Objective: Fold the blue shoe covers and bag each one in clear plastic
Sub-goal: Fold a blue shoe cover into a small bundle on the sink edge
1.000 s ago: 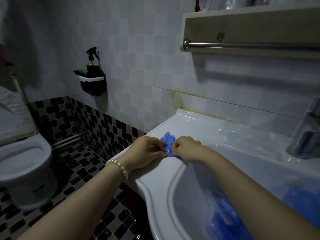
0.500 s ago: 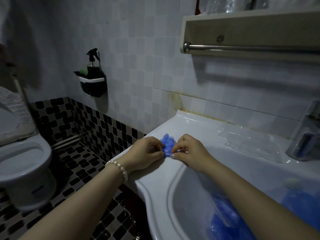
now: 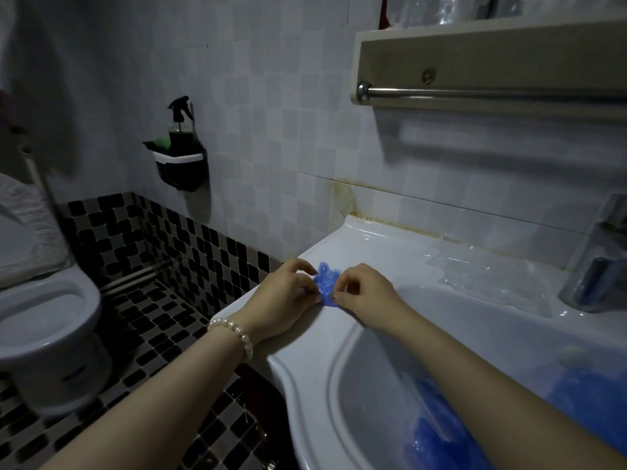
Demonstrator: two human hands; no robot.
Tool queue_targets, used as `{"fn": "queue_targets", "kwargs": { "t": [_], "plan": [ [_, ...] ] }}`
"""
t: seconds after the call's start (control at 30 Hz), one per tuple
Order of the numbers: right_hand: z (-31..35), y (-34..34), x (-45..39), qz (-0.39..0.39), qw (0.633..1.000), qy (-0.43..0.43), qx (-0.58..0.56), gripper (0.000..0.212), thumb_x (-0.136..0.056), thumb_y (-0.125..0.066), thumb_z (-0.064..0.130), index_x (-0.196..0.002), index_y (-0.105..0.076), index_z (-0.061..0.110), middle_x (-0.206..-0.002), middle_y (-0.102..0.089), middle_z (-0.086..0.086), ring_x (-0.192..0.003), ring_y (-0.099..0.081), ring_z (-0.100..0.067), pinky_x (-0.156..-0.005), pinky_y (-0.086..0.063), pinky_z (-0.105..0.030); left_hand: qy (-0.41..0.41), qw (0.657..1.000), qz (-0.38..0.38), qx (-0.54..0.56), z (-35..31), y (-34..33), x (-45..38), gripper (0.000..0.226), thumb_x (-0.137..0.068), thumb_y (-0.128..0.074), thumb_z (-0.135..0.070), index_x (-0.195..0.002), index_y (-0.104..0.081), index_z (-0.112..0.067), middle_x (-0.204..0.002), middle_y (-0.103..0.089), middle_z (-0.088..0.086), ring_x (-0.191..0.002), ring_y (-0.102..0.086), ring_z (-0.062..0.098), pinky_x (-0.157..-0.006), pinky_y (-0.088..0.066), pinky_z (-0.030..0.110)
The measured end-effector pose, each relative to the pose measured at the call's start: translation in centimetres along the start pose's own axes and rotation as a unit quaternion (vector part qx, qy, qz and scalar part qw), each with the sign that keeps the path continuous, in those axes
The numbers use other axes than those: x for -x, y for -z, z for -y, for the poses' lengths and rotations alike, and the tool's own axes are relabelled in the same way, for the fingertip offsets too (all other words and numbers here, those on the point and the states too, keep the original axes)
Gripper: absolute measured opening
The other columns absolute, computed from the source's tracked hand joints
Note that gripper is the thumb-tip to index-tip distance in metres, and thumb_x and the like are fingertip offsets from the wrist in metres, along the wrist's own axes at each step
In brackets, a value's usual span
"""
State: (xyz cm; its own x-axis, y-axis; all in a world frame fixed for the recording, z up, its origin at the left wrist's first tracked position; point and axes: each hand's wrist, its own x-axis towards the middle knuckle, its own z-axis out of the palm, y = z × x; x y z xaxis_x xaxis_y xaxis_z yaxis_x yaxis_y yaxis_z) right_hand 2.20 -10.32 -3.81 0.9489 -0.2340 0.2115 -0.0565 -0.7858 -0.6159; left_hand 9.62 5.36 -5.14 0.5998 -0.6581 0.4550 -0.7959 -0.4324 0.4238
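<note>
While pinned flat for folding, crumpled blue plastic shoe cover [image 3: 326, 281] on the left ledge of the white ceramic sink [image 3: 380, 252]. Between both hands, thin film pinched by fingertips: left hand [image 3: 283, 296] nipping its left edge, right hand [image 3: 364, 293] its lower right corner, other fingers loosely curled. Farther right along the same ledge, clear plastic bags [image 3: 488, 279], probably kept near for bagging. Down in the basin, more blue covers [image 3: 441, 439].

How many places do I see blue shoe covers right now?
3: one shoe cover pinched between both hands on the sink rim, a pile in the basin, more on the right ledge. Individual counts are hidden.
</note>
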Motion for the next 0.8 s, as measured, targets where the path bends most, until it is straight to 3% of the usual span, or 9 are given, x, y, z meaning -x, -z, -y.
{"fn": "queue_targets", "kwargs": {
  "t": [0.07,0.13,0.23,0.3,0.43,0.57,0.67,0.73,0.8],
  "plan": [
    [-1.0,-0.2,1.0,-0.045,0.993,0.091,-0.061,0.011,-0.076,-0.076,0.012,-0.078,-0.067,0.017,-0.085,-0.048,0.003,-0.076,-0.051,-0.007,-0.072,-0.043,-0.015,0.002,1.000,0.010,0.002,0.1,0.0,-0.1,0.012,-0.086,-0.066,-0.017,-0.090,-0.073,-0.008,-0.117,-0.055,0.006,-0.099,-0.060,0.023,-0.088,-0.045,0.031],
    [-1.6,-0.4,1.1,-0.057,0.989,0.135,-0.033,0.012,-0.075,-0.078,0.014,-0.083,-0.072,0.009,-0.085,-0.046,0.001,-0.077,-0.048,-0.008,-0.069,-0.042,-0.012,0.011,1.000,0.025,0.010,0.1,-0.1,-0.2,0.014,-0.088,-0.064,-0.017,-0.089,-0.072,-0.006,-0.114,-0.053,0.006,-0.100,-0.058,0.022,-0.089,-0.044,0.029],
    [-1.2,-0.5,0.2,-0.063,0.990,0.117,0.052,0.013,-0.083,-0.070,0.022,-0.087,-0.072,0.010,-0.092,-0.046,0.003,-0.091,-0.042,-0.013,-0.083,-0.042,-0.026,0.013,0.999,0.010,0.050,0.0,0.0,-0.2,0.006,-0.085,-0.068,-0.018,-0.087,-0.065,-0.015,-0.106,-0.053,0.002,-0.096,-0.058,0.017,-0.087,-0.045,0.025],
    [-0.6,-0.4,-0.3,-0.030,0.992,0.063,0.108,0.017,-0.091,-0.059,0.027,-0.092,-0.069,0.014,-0.104,-0.049,0.000,-0.104,-0.039,-0.017,-0.092,-0.033,-0.031,0.018,0.997,0.003,0.079,0.0,0.3,-0.1,0.015,-0.079,-0.074,-0.021,-0.086,-0.061,-0.022,-0.102,-0.053,0.000,-0.090,-0.060,0.013,-0.083,-0.048,0.023],
    [0.3,-0.4,-1.0,0.004,0.988,-0.011,0.153,0.029,-0.096,-0.048,0.030,-0.068,-0.053,0.023,-0.109,-0.052,-0.004,-0.110,-0.041,-0.024,-0.087,-0.027,-0.034,0.030,0.999,-0.006,0.034,0.1,0.2,-0.3,0.008,-0.078,-0.075,-0.013,-0.085,-0.074,-0.009,-0.099,-0.054,-0.001,-0.093,-0.058,0.018,-0.085,-0.045,0.025],
    [-0.4,-0.9,0.2,-0.067,0.995,0.044,0.062,0.018,-0.087,-0.063,0.028,-0.073,-0.054,0.024,-0.096,-0.055,0.000,-0.096,-0.047,-0.017,-0.082,-0.028,-0.031,0.025,1.000,0.005,0.011,0.3,0.0,-0.5,0.011,-0.084,-0.068,-0.011,-0.090,-0.072,-0.003,-0.102,-0.054,0.004,-0.095,-0.056,0.021,-0.081,-0.039,0.018],
    [-1.5,-0.6,0.8,-0.092,0.989,0.114,0.034,0.014,-0.073,-0.079,0.029,-0.079,-0.069,0.021,-0.088,-0.054,0.004,-0.089,-0.049,-0.014,-0.081,-0.028,-0.029,0.027,1.000,0.010,0.005,0.4,-0.1,-0.4,0.012,-0.086,-0.066,-0.013,-0.090,-0.071,-0.003,-0.104,-0.054,0.004,-0.099,-0.056,0.021,-0.090,-0.042,0.028],
    [-1.2,-0.2,0.5,-0.083,0.989,0.110,0.059,0.016,-0.075,-0.077,0.031,-0.082,-0.072,0.019,-0.091,-0.049,0.006,-0.095,-0.044,-0.012,-0.082,-0.027,-0.028,0.029,0.999,-0.002,0.014,0.4,-0.1,-0.3,0.009,-0.085,-0.066,-0.014,-0.087,-0.070,-0.006,-0.100,-0.051,-0.001,-0.097,-0.057,0.021,-0.091,-0.044,0.037],
    [-0.7,-0.1,0.1,-0.050,0.989,0.093,0.104,0.017,-0.083,-0.069,0.034,-0.088,-0.071,0.018,-0.096,-0.044,0.007,-0.102,-0.038,-0.012,-0.082,-0.023,-0.027,0.031,0.999,-0.018,0.039,0.2,0.0,-0.2,0.009,-0.084,-0.069,-0.017,-0.088,-0.067,-0.009,-0.099,-0.054,0.001,-0.091,-0.059,0.021,-0.085,-0.047,0.034]
  ]
}}
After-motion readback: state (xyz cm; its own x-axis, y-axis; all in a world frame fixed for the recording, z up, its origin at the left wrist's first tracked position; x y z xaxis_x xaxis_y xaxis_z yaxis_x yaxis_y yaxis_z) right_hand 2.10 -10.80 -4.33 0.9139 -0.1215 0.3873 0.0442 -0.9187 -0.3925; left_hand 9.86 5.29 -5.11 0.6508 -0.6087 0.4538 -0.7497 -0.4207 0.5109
